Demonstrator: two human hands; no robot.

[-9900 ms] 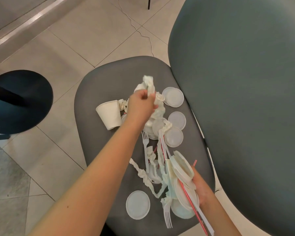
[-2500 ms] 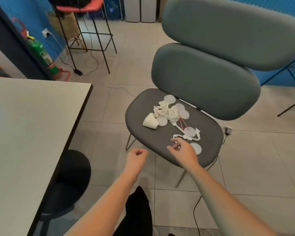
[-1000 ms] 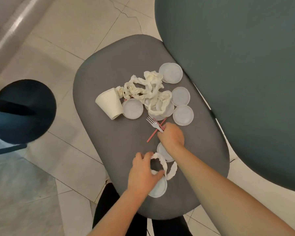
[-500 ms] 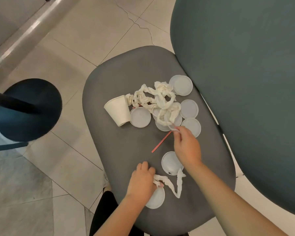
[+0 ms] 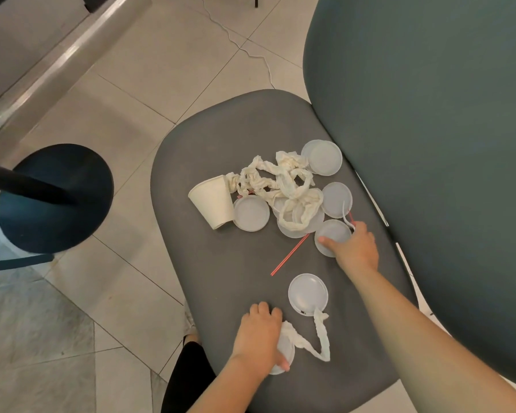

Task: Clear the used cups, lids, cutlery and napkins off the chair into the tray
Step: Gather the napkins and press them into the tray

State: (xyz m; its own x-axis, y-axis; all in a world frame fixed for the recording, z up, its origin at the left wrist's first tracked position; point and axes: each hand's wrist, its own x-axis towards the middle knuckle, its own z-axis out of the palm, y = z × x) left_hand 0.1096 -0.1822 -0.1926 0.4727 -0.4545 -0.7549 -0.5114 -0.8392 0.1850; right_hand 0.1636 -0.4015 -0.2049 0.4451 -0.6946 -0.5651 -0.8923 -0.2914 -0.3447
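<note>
Head view, looking down on the chair (image 5: 209,263), whose seat carries the litter. Compared with half a second before, the right hand (image 5: 355,248) has shifted from the red straw (image 5: 289,254) onto a lid (image 5: 332,237) near the backrest; it appears to pinch a white plastic utensil (image 5: 346,216) while its thumb presses the lid, though the grip is partly hidden. The left hand (image 5: 261,338) remains at the seat's front edge, fingers curled over another lid (image 5: 284,356) and the end of a twisted napkin (image 5: 316,341). Gathering is therefore under way with both hands, yet nothing has left the seat. A paper cup (image 5: 213,201) lies on its side beside a tangle of napkins (image 5: 283,186), which drapes over several lids (image 5: 323,157) and will hinder lifting them singly. One lid (image 5: 308,293) sits between the hands. No tray is visible, so each handful must be carried out of frame. A dark stool base (image 5: 54,198) stands on the tiled floor (image 5: 149,73) to the left.
</note>
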